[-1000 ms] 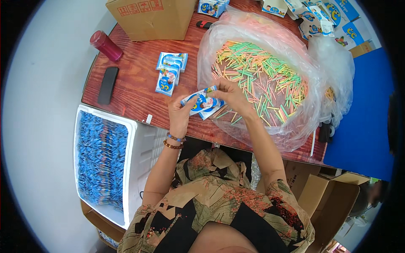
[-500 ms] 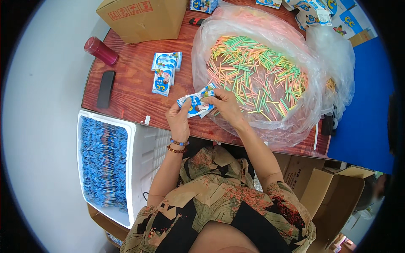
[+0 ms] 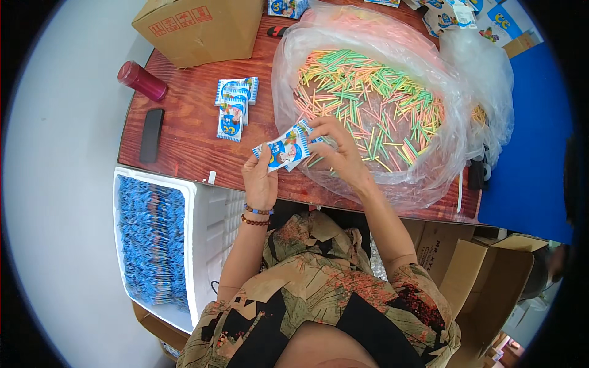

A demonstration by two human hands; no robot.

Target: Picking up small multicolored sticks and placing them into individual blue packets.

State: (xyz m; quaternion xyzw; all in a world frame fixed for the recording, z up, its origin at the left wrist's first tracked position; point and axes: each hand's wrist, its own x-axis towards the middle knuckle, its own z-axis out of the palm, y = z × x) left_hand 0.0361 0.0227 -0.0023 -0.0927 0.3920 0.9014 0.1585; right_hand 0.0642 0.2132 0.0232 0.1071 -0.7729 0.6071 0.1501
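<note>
My left hand (image 3: pixel 260 182) pinches small blue-and-white packets (image 3: pixel 286 151) above the table's front edge, its thumb on the front one. At least one more packet lies behind that, partly hidden. My right hand (image 3: pixel 345 158) is at their right end, fingers and thumb spread around the corner; whether a fingertip touches it is hard to see. Just beyond, a large clear plastic bag (image 3: pixel 283 78) lies opened out, full of thin pink, green and yellow sticks (image 3: pixel 368 92). Several similar packets (image 3: pixel 232 116) lie in a small overlapping pile on the table, left of the bag.
A white foam box (image 3: pixel 191 245) packed with rows of blue packets (image 3: pixel 150 239) stands at the left. On the red-brown table (image 3: pixel 190 122) are a cardboard carton (image 3: pixel 202 37), a dark red tumbler (image 3: pixel 144 81) and a black oblong object (image 3: pixel 151 135). An open carton (image 3: pixel 491 282) sits lower right.
My right hand has loosened its pinch on the packets and spread its fingers. The front packet now shows more fully in my left hand, which keeps its hold.
</note>
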